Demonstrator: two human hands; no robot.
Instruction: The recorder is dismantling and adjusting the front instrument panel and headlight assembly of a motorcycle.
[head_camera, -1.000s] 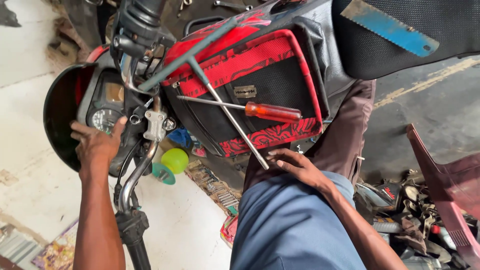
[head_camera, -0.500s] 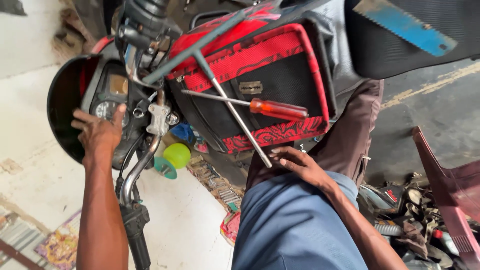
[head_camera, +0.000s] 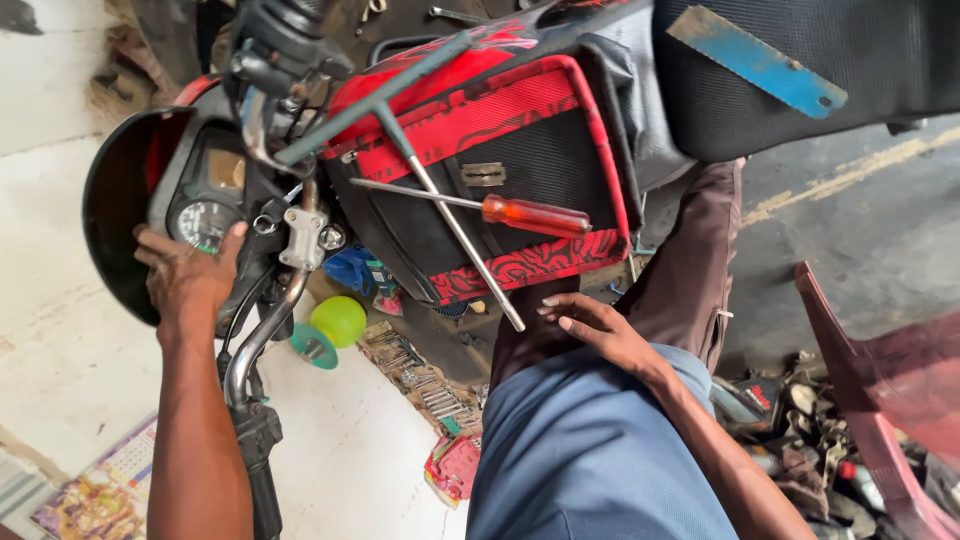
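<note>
My left hand (head_camera: 190, 275) grips the motorcycle's instrument cluster (head_camera: 205, 200); my open right hand (head_camera: 600, 335) rests on my thigh, below a screwdriver (head_camera: 500, 208) and T-wrench (head_camera: 420, 160).

The left arm reaches straight forward, bare from the elbow down, and the left hand (head_camera: 188, 275) lies back-up with fingers curled and thumb lifted to the side. The right arm bends inward across the body; the right hand (head_camera: 598, 330) rests flat, fingers extended together, holding nothing.

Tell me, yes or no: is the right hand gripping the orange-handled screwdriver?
No, the right hand rests open on the person's thigh, while the screwdriver lies apart on the red tank cover.
</note>
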